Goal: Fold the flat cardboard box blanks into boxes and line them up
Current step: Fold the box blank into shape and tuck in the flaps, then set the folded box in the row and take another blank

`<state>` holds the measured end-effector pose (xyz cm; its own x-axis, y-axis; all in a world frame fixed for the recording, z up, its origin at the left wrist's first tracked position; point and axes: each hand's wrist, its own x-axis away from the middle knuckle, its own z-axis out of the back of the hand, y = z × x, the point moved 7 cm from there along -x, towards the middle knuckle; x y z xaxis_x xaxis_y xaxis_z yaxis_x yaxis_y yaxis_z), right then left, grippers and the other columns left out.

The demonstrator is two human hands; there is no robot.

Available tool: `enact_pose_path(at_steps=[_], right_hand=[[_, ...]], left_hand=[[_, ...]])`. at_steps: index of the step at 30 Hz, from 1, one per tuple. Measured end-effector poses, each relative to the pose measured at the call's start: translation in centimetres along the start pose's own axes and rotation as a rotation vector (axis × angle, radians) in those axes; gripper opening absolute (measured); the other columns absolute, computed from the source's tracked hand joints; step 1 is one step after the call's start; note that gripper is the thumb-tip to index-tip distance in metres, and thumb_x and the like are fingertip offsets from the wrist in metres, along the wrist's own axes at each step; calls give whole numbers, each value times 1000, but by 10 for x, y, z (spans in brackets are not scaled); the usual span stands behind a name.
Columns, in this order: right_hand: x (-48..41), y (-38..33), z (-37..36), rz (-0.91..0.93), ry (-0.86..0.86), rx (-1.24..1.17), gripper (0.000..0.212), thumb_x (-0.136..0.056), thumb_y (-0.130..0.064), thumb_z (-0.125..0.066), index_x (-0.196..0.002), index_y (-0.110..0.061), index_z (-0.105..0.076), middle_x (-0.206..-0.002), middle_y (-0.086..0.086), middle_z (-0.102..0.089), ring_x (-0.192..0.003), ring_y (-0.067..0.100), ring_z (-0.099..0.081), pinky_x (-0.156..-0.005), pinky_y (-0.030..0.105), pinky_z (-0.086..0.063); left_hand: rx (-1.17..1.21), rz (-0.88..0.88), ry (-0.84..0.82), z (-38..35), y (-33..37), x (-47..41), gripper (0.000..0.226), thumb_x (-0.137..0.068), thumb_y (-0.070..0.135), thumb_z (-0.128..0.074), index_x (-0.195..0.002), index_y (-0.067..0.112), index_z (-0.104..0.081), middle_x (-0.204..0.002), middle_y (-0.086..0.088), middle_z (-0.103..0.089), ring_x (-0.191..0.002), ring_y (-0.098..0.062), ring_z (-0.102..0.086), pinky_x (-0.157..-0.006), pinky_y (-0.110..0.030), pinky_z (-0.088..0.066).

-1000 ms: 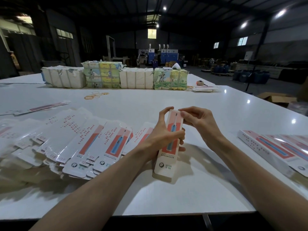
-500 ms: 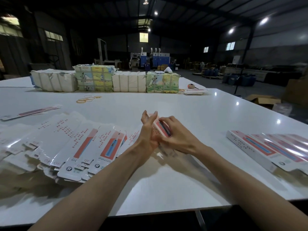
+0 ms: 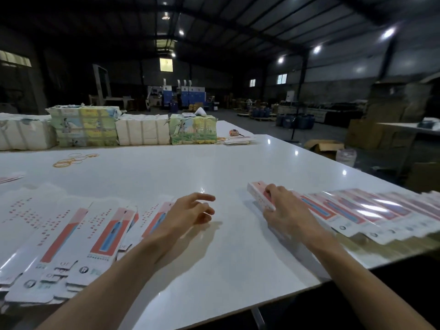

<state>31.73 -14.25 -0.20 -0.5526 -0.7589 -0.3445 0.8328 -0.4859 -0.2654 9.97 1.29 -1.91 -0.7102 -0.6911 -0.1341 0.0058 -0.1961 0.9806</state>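
Folded box (image 3: 258, 192) lies at the right side of the tabletop (image 3: 190, 172), at the left end of the row (image 3: 357, 210) of finished boxes, touching the next one. Right hand (image 3: 288, 213) grasps it: fingers curled over the pink top face, thumb against the dotted white side. Box near end is hidden under the hand. Row runs rightward along the tabletop edge, boxes side by side, pink-and-blue faces up, glare on several.

Left hand (image 3: 188, 215) hovers over bare tabletop, released, fingers loosely curled, holding nothing. Just left of it the blanks (image 3: 71, 234) lie flat, fanned and overlapping, printed side up, reaching the near edge.

Farther back: rubber bands (image 3: 71, 159) loose on the left, then a line of wrapped bundles (image 3: 142, 132) along the far edge, white and printed ones alternating. An open carton (image 3: 323, 147) sits on the floor beyond the right edge. Dim warehouse behind, ceiling lamps on.
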Motion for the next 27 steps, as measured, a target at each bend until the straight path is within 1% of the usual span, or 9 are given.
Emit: enact_pose_path(at_steps=[3,8,12,16,18,20,22,25,27], right_hand=[[15,32,8,-27,45,121,30,-103,-33,-54,-132,-26,-51,-132,-3,-57,-106,13,-55,-96,35,-49],[32,62,29,-123,87,151,30,-103,-37,-59,-130,-27,-52,-128,-2,-61,-94,11,-58,-91,33,-53],[41,66,34,-132,31,181,39,-103,-39,-60,-138,-26,-49,-138,-1,-57,-111,15,-62,-101,38,-53],[24,28,35,-59,39,207,51,-103,-44,-59,-147,-23,-46,-150,1,-50,-129,22,-57,-111,43,-47],[3,-10,32,23,55,204,44,-105,-44,-55,-143,-21,-50,-146,2,-54,-125,23,-58,-105,42,-50],[-18,-54,27,121,123,155,31,-106,-38,-53,-130,-19,-58,-127,3,-63,-110,23,-62,-92,40,-53],[-32,-92,14,185,156,90,22,-105,-32,-52,-118,-16,-62,-110,4,-69,-94,23,-66,-84,41,-58],[-40,-125,-17,208,121,49,16,-105,-25,-50,-110,-15,-62,-96,4,-71,-78,23,-68,-77,42,-60],[-40,-131,-37,224,96,63,13,-103,-19,-45,-105,-14,-57,-91,4,-71,-73,26,-65,-72,41,-58]], left_hand=[[-129,-38,-36,-2,-3,-3,25,-106,9,-56,-113,20,-78,-95,-5,-79,-86,-17,-74,-87,-29,-60],[-150,-50,-50,-2,-11,-8,28,-104,7,-57,-107,24,-81,-92,-4,-79,-79,-12,-71,-84,-28,-56],[-148,-50,-56,-1,-13,-10,29,-104,9,-57,-106,25,-81,-94,-4,-80,-79,-11,-71,-87,-28,-57],[-180,-48,-68,-2,-11,-7,30,-103,11,-57,-106,28,-81,-96,-2,-80,-83,-11,-72,-89,-28,-58],[-201,-55,-60,-1,-9,-5,30,-103,10,-56,-106,28,-81,-96,-2,-80,-84,-12,-73,-88,-27,-59],[-196,-71,-26,0,-5,-3,31,-102,8,-55,-104,25,-81,-93,-4,-79,-82,-16,-72,-83,-29,-60],[-194,-106,34,1,3,0,31,-102,6,-54,-103,24,-79,-89,-5,-76,-77,-19,-72,-72,-31,-59],[-249,-160,141,5,12,6,32,-102,9,-53,-102,31,-76,-84,4,-74,-71,-12,-67,-59,-26,-54],[-340,-191,178,9,18,9,32,-101,12,-54,-103,36,-74,-83,8,-74,-70,-9,-67,-60,-27,-56]])
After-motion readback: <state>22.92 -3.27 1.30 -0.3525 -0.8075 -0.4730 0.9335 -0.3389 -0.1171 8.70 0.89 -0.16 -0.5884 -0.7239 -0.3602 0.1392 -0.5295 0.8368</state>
